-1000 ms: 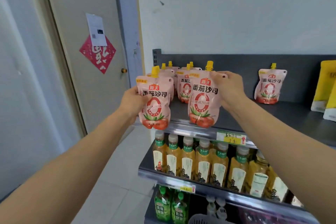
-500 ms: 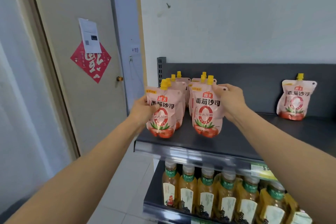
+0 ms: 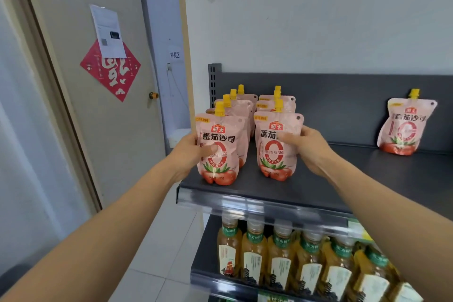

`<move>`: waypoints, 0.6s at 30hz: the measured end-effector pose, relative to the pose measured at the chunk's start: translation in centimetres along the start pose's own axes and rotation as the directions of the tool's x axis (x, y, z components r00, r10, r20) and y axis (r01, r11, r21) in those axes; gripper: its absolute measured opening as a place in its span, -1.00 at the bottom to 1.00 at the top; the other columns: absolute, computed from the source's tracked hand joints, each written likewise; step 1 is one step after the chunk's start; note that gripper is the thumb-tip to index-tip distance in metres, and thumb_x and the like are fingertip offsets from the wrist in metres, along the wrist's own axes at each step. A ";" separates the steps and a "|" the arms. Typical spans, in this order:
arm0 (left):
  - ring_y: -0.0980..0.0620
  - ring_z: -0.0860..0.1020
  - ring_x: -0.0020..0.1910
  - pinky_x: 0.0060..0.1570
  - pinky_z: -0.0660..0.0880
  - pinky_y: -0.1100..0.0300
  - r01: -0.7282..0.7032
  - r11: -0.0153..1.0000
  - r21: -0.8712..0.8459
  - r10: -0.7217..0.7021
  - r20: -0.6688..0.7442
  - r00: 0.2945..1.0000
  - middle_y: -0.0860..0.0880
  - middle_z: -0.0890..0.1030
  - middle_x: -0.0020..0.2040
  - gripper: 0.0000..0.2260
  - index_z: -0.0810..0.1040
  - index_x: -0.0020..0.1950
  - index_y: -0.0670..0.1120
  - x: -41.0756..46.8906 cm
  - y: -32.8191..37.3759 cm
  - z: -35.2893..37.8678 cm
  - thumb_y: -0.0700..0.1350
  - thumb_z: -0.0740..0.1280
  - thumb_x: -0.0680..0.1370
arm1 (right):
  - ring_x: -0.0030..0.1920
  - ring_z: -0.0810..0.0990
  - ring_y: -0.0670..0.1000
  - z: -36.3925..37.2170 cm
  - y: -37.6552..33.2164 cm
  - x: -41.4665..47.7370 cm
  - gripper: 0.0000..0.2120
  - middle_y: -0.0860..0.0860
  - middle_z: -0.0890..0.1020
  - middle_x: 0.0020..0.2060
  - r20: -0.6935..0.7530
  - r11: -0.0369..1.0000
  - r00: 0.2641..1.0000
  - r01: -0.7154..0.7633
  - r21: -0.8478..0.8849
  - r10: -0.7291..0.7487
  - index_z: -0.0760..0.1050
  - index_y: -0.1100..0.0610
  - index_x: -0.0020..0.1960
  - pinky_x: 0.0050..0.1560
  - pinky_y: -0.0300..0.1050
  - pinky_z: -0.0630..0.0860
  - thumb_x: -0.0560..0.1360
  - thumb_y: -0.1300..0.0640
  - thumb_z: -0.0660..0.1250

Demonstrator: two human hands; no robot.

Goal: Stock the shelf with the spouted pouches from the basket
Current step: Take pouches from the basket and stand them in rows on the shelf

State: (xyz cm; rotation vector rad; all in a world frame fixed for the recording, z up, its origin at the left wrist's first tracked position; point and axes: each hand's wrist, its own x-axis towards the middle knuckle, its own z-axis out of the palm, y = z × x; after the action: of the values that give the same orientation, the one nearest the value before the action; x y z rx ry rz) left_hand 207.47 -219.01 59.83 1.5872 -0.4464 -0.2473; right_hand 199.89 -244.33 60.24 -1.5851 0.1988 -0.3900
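Carried in from the front lip and set down since a second ago: left pouch (image 3: 218, 149) and right pouch (image 3: 277, 147), now upright at centre frame on the grey shelf (image 3: 318, 191), fronting two rows (image 3: 245, 108) of the same. Left hand (image 3: 188, 152) gripping the left pouch, thumb on label; right hand (image 3: 306, 147) gripping the right pouch likewise. Best to seat bases flat, face labels forward, close up to the rows, release gently. Lone pouch (image 3: 407, 127) at right; bottles (image 3: 282, 257) below.
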 end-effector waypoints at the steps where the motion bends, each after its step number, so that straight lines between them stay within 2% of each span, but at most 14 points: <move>1: -0.08 0.59 0.06 0.09 0.52 0.02 0.015 1.000 0.005 -0.015 0.025 1.000 -0.10 0.63 0.07 -0.76 0.55 0.05 -0.09 -0.1 -0.2 -0.1 -0.35 0.34 0.46 | -0.07 0.68 0.04 -0.1 0.6 -0.2 -0.66 0.04 0.69 -0.03 0.032 0.999 0.999 -0.021 -0.040 0.022 0.54 0.12 0.11 -0.11 -0.05 0.61 0.35 0.25 0.46; 4: -0.02 0.60 0.03 -0.02 0.53 0.13 0.049 0.999 0.010 -0.050 0.078 0.996 -0.04 0.65 0.03 -0.72 0.55 0.02 -0.02 -0.2 -0.9 -0.3 -0.35 0.38 0.43 | -0.16 0.67 -0.10 -0.3 1.6 -0.6 -0.65 -0.06 0.69 -0.13 0.067 0.986 0.996 -0.053 -0.157 0.064 0.55 0.07 0.04 -0.33 -0.28 0.57 0.31 0.30 0.50; 6: 0.00 0.60 0.02 -0.07 0.54 0.16 0.058 0.998 0.009 -0.059 0.079 0.995 -0.01 0.65 0.00 -0.71 0.55 0.01 -0.01 -0.2 -1.0 -0.4 -0.36 0.39 0.42 | -0.23 0.66 -0.16 -0.4 1.7 -0.6 -0.67 -0.11 0.67 -0.19 0.051 0.984 0.997 -0.052 -0.172 0.061 0.54 0.05 0.01 -0.42 -0.34 0.53 0.31 0.29 0.50; 11: 0.02 0.61 -0.03 -0.13 0.54 0.18 0.061 0.998 -0.001 -0.061 0.051 0.997 0.00 0.66 -0.05 -0.72 0.57 -0.03 -0.02 -0.3 -1.1 -0.2 -0.36 0.40 0.40 | -0.10 0.62 -0.03 -0.5 1.5 0.3 -0.61 -0.03 0.65 -0.08 -0.035 0.968 0.999 -0.029 -0.249 0.021 0.48 0.11 0.10 -0.22 -0.19 0.55 0.34 0.33 0.47; 14: 0.01 0.61 -0.01 -0.11 0.54 0.17 0.063 0.998 0.000 -0.063 0.057 0.996 -0.01 0.66 -0.02 -0.72 0.57 -0.02 -0.02 -0.3 -1.1 -0.3 -0.36 0.40 0.40 | -0.09 0.63 -0.01 -0.5 1.5 0.8 -0.61 0.00 0.65 -0.06 -0.041 0.974 0.999 -0.043 -0.221 0.035 0.49 0.15 0.12 -0.21 -0.17 0.54 0.34 0.33 0.47; 18: -0.03 0.60 0.02 0.00 0.53 0.10 0.063 0.998 0.001 -0.063 0.040 0.997 -0.04 0.65 0.00 -0.72 0.56 0.00 -0.03 -0.3 -1.1 -0.3 -0.36 0.40 0.41 | -0.12 0.63 -0.04 -0.5 1.4 1.1 -0.68 0.01 0.67 -0.08 -0.009 0.975 0.998 -0.066 -0.211 0.066 0.53 0.12 0.04 -0.26 -0.18 0.54 0.34 0.34 0.46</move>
State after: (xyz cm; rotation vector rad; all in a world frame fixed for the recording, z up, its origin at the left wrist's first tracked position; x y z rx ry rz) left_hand 207.49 -218.65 58.73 1.6004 -0.4279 -0.3279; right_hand 200.91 -245.28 59.03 -1.7820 0.3017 -0.3268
